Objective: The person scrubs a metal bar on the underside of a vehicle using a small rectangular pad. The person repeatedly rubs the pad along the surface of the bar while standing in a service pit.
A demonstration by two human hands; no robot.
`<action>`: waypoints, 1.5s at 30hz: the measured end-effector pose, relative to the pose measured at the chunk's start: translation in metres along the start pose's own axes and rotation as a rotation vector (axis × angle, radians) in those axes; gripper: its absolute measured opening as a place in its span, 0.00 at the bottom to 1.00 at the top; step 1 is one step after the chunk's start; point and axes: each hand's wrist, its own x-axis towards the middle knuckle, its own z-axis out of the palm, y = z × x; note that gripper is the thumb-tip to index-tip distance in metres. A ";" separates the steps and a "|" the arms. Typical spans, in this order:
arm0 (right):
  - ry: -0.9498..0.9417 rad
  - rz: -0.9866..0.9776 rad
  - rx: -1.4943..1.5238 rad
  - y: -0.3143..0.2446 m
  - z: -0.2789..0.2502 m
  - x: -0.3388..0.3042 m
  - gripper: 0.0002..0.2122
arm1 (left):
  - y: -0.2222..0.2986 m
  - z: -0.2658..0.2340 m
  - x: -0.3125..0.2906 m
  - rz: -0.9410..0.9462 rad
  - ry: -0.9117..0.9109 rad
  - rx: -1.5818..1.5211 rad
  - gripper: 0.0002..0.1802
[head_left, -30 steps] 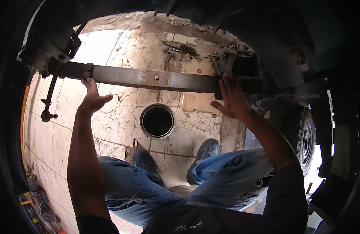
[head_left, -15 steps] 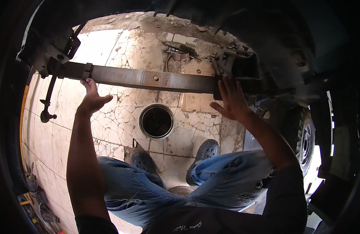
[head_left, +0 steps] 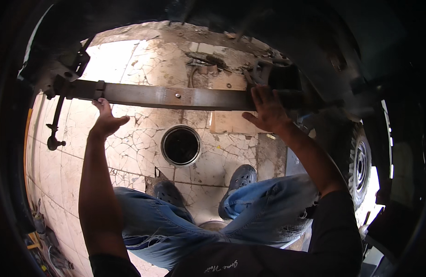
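Observation:
A long steel leaf spring [head_left: 143, 94] runs across the view beneath a vehicle, with a small bolt head [head_left: 178, 96] at its middle. Near its left end a metal clip [head_left: 100, 89] wraps the leaves. My left hand [head_left: 107, 121] has its fingertips against the near edge just below that clip, thumb stretched away to the right. Toward the right end, my right hand [head_left: 271, 111] lies with spread fingers over the spring, its thumb apart. Neither hand is wrapped round the spring; the far sides of the fingertips are partly hidden.
A round, dark-centred container [head_left: 181, 145] stands on the cracked tile floor [head_left: 134, 159] between the spring and my feet. A ball-jointed rod [head_left: 56, 134] hangs at left. Cardboard [head_left: 231, 121] lies beyond the spring. A wheel [head_left: 360, 164] is at right; tools [head_left: 49, 244] lie lower left.
The spring appears slightly lower and farther left in view, along with most of the surroundings. Both hands keep nearly the same places against it.

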 end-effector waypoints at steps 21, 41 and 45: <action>-0.071 0.021 0.065 -0.016 0.003 -0.022 0.44 | -0.014 -0.006 0.001 -0.085 0.003 0.035 0.65; -0.035 0.068 -0.014 -0.003 0.000 0.006 0.44 | 0.027 0.003 -0.015 -0.102 -0.034 -0.077 0.68; -0.144 0.066 0.007 -0.010 -0.006 -0.002 0.45 | 0.026 -0.002 -0.022 -0.073 -0.035 -0.054 0.69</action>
